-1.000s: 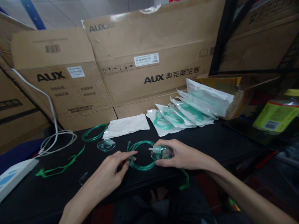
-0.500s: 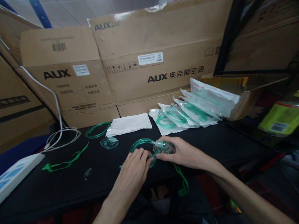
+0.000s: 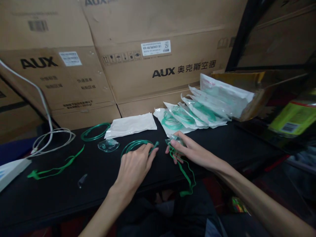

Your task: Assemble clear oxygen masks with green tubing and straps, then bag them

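Observation:
My left hand (image 3: 133, 166) rests on the table with its fingers closed on a coil of green tubing (image 3: 135, 143). One end of that tubing points up past the thumb. To the right, my right hand (image 3: 191, 148) grips a clear oxygen mask (image 3: 178, 139), partly hidden by the fingers. From the mask a green elastic strap (image 3: 185, 174) hangs down over the table's front edge. A gap separates the mask from the tubing end. Left of my hands lie a second clear mask (image 3: 108, 145), another tubing coil (image 3: 95, 132), a loose green strap (image 3: 59, 169) and a small clear connector (image 3: 82, 181).
A flat white packet (image 3: 130, 125) lies at the back of the black table (image 3: 103, 184). Several bagged tubing sets (image 3: 172, 121) lean in a row beside it. Large cardboard boxes (image 3: 168, 19) stand behind. A white cable (image 3: 48, 112) and power strip (image 3: 12, 172) are at left.
The tubing end has come off the mask. My right hand has moved slightly up and right with the mask, while my left hand has shifted left with the tubing. The view has tilted down.

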A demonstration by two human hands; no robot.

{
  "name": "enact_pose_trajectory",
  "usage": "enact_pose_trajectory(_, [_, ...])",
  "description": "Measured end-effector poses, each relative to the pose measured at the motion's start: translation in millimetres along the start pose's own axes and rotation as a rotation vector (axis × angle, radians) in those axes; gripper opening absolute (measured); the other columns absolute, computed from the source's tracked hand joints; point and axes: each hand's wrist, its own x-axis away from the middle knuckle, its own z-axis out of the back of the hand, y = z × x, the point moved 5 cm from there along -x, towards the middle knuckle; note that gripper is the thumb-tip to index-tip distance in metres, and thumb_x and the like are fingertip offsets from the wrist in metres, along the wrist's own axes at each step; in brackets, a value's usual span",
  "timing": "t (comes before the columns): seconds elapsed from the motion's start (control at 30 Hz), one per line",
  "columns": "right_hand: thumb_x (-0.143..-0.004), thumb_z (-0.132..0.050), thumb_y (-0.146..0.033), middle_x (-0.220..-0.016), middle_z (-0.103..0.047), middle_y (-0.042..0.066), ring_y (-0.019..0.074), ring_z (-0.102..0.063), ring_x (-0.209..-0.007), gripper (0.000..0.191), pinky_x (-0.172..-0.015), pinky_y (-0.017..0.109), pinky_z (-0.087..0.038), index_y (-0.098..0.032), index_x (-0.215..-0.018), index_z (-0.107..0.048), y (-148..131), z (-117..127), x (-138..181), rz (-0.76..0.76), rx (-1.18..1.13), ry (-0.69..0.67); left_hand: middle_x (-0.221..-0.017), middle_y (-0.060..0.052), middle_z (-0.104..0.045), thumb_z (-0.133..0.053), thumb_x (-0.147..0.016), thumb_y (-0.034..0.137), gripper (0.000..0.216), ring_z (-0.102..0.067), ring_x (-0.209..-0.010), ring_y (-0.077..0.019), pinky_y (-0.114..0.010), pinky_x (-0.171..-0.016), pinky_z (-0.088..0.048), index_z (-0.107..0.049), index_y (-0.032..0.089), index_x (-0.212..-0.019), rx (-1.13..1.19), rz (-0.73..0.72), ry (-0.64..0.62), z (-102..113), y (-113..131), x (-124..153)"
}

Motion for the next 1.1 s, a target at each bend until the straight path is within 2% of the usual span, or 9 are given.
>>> enact_pose_trajectory(0.13, [-0.097,-0.054,-0.059,-0.085,-0.065,0.001,0.0124,-0.058,-0.061,0.040,-0.055,0.026,-0.041,-0.020,-0.100,-0.051,-1,2,-8,-0.045,-0.014,-0.025,-0.110,-0.006,-0.074,-0.051,-0.102,0.037,0.022,-0.069,-0.101,-0.0229,-0.032,-0.087,-0.051,-0.067,0.022,-0.105,0.280,-0.108,0.098,-1,-11,0])
enact_pose_trajectory(0.2, [-0.096,-0.057,-0.056,-0.091,-0.064,0.002,0.0105,-0.054,-0.060,0.038,-0.053,0.024,-0.038,-0.019,-0.099,-0.052,-2,2,-13,-0.057,-0.024,-0.060,-0.112,-0.006,-0.073,-0.052,-0.101,0.035,0.021,-0.069,-0.102,-0.0221,-0.034,-0.093,-0.050,-0.068,0.022,-0.108,0.400,-0.124,0.114,-3,-15,0])
enact_pose_trajectory(0.33, [-0.097,-0.057,-0.050,-0.096,-0.064,0.002,0.0114,-0.050,-0.067,0.032,-0.055,0.023,-0.036,-0.019,-0.102,-0.057,0,4,-17,-0.082,-0.025,-0.149,-0.113,-0.005,-0.073,-0.053,-0.100,0.034,0.023,-0.068,-0.104,-0.0213,-0.033,-0.094,-0.052,-0.069,0.025,-0.115,0.513,-0.136,0.124,-2,-18,0])
enact_pose_trajectory(0.53, [-0.099,-0.055,-0.049,-0.105,-0.062,0.002,0.0198,-0.054,-0.098,0.028,-0.078,0.029,-0.042,-0.023,-0.106,-0.062,-5,9,-14,-0.066,0.218,-0.239,-0.107,-0.003,-0.074,-0.057,-0.098,0.033,0.020,-0.068,-0.099,-0.0196,-0.029,-0.087,-0.054,-0.071,0.024,-0.108,0.604,-0.131,0.183,6,-20,2])
enact_pose_trajectory(0.7, [-0.100,-0.051,-0.052,-0.104,-0.060,0.001,0.0199,-0.053,-0.100,0.032,-0.086,0.030,-0.042,-0.025,-0.113,-0.062,-14,4,-15,-0.037,0.278,-0.296,-0.108,-0.003,-0.073,-0.059,-0.098,0.032,0.019,-0.068,-0.099,-0.0187,-0.028,-0.086,-0.053,-0.071,0.025,-0.111,0.619,-0.151,0.196,5,-21,5])
enact_pose_trajectory(0.8, [-0.100,-0.053,-0.048,-0.100,-0.060,0.000,0.0182,-0.054,-0.096,0.029,-0.083,0.027,-0.043,-0.024,-0.112,-0.063,-18,1,-15,-0.003,0.309,-0.321,-0.108,-0.003,-0.074,-0.059,-0.098,0.032,0.019,-0.068,-0.099,-0.0193,-0.029,-0.086,-0.054,-0.072,0.026,-0.112,0.612,-0.161,0.212,5,-22,5])
enact_pose_trajectory(0.97, [-0.098,-0.058,-0.045,-0.084,-0.058,-0.003,0.0134,-0.050,-0.075,0.025,-0.063,0.023,-0.039,-0.022,-0.107,-0.063,-20,-4,-16,0.025,0.347,-0.360,-0.108,-0.003,-0.075,-0.059,-0.098,0.031,0.019,-0.069,-0.100,-0.0200,-0.030,-0.088,-0.055,-0.072,0.026,-0.111,0.623,-0.183,0.219,8,-22,8])
enact_pose_trajectory(1.1, [-0.101,-0.053,-0.048,-0.082,-0.054,-0.003,0.0121,-0.048,-0.073,0.027,-0.065,0.022,-0.037,-0.022,-0.104,-0.061,-23,-10,-17,0.019,0.337,-0.374,-0.108,-0.001,-0.074,-0.061,-0.098,0.027,0.017,-0.068,-0.100,-0.0173,-0.027,-0.087,-0.053,-0.071,0.026,-0.111,0.638,-0.188,0.226,9,-23,9])
